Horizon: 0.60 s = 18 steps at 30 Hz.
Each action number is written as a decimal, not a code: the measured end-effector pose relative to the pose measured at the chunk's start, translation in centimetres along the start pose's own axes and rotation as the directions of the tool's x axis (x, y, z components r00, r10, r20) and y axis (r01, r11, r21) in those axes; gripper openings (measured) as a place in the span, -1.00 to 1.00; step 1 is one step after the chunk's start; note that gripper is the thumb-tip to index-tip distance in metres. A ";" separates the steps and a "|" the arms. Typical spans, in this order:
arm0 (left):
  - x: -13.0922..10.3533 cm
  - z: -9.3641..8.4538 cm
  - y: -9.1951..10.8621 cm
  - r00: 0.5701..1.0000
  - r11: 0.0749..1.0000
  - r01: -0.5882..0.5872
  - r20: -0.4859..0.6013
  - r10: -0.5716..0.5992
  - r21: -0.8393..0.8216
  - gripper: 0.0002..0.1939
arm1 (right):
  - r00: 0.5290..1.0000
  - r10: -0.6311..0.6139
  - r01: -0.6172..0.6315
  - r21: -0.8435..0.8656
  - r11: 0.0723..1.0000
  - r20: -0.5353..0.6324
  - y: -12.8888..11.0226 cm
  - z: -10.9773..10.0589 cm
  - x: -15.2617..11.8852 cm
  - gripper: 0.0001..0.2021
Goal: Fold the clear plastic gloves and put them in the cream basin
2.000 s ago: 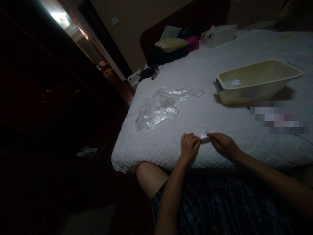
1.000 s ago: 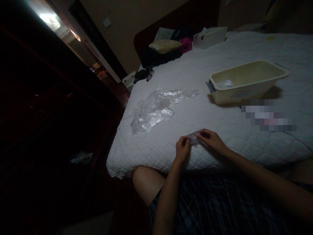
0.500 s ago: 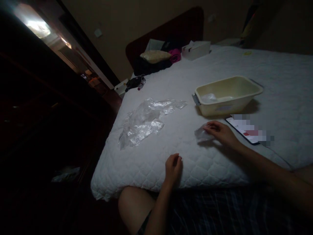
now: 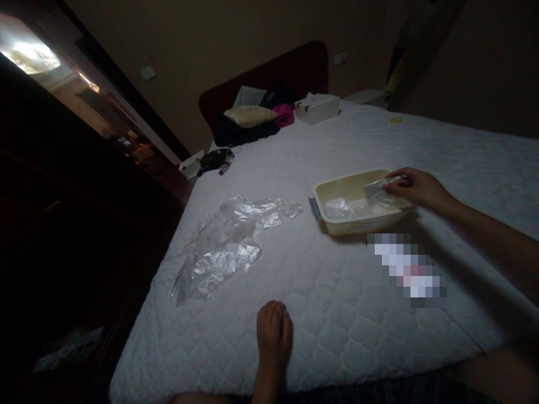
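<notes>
My right hand (image 4: 415,188) pinches a clear plastic bag (image 4: 379,193) over the right part of a cream plastic tub (image 4: 357,226). Inside the tub, toward its left end, lies another crumpled clear bag (image 4: 338,208). My left hand (image 4: 274,328) rests on the white quilted bed (image 4: 328,336) near its front edge, fingers curled together, and whether anything is under them is hidden. Beyond it to the left, clear plastic bags (image 4: 223,264) are spread in an overlapping patch on the quilt.
A phone (image 4: 408,272), its screen blurred out, lies in front of the tub with a cable running right. Toward the headboard (image 4: 311,62) are a white box (image 4: 318,108), a pink roll (image 4: 283,115), a beige cushion (image 4: 251,116) and dark cloth.
My right hand has carried the plastic bag from the quilt up over the tub. My left hand has turned palm down onto the bed. The camera view has shifted.
</notes>
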<state>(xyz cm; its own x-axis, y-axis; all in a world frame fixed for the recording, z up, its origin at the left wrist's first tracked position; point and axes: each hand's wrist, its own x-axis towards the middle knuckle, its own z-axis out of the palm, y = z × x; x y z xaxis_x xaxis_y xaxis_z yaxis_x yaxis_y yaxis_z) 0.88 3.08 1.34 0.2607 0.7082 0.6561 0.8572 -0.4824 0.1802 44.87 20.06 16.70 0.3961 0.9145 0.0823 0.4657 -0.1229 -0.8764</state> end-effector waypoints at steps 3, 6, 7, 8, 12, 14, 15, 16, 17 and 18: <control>-0.2 0.8 -0.3 0.999 0.996 0.036 -0.004 -0.036 0.077 -0.79 | 0.989 -0.016 0.029 -0.082 0.996 0.145 2.0 1.2 2.7 -0.80; -0.5 1.1 -0.2 0.998 0.992 0.055 0.010 -0.056 0.109 -0.78 | 0.971 -0.011 0.040 -0.115 0.993 0.238 3.6 2.7 4.7 -0.81; -0.5 1.1 -0.2 0.998 0.991 0.063 0.017 -0.065 0.117 -0.78 | 0.964 -0.008 0.044 -0.131 0.990 0.266 4.0 3.1 5.3 -0.82; -0.5 1.1 -0.2 0.997 0.990 0.069 0.024 -0.072 0.124 -0.79 | 0.957 -0.003 0.049 -0.150 0.987 0.291 4.5 3.6 5.7 -0.82; -0.2 1.0 -0.2 0.997 0.989 0.069 0.026 -0.073 0.134 -0.80 | 0.934 0.031 0.066 -0.258 0.964 0.356 6.3 5.0 6.6 -0.80; -0.2 1.0 -0.2 0.997 0.989 0.073 0.027 -0.077 0.125 -0.80 | 0.923 0.048 0.082 -0.317 0.945 0.382 7.1 5.5 6.8 -0.76; -0.2 1.0 -0.2 0.996 0.990 0.074 0.032 -0.079 0.124 -0.80 | 0.919 0.050 0.095 -0.345 0.934 0.391 7.4 5.6 6.8 -0.73; -0.2 1.0 -0.3 0.996 0.989 0.075 0.039 -0.081 0.124 -0.80 | 0.918 0.046 0.113 -0.370 0.922 0.395 7.6 5.6 6.9 -0.70; -0.2 1.0 -0.3 0.996 0.989 0.075 0.044 -0.082 0.127 -0.81 | 0.917 0.033 0.137 -0.392 0.910 0.397 7.6 5.6 6.9 -0.67; -0.2 1.0 -0.3 0.996 0.989 0.074 0.050 -0.081 0.130 -0.81 | 0.916 0.012 0.167 -0.409 0.897 0.400 7.5 5.5 7.0 -0.66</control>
<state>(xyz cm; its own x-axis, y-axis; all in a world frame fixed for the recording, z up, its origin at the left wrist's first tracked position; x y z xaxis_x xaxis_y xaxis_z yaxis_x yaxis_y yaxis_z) 1.01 3.61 0.38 0.2124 0.7696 0.6022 0.9246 -0.3576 0.1309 46.81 27.63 8.09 0.0518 0.9908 -0.1252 0.8072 -0.1154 -0.5788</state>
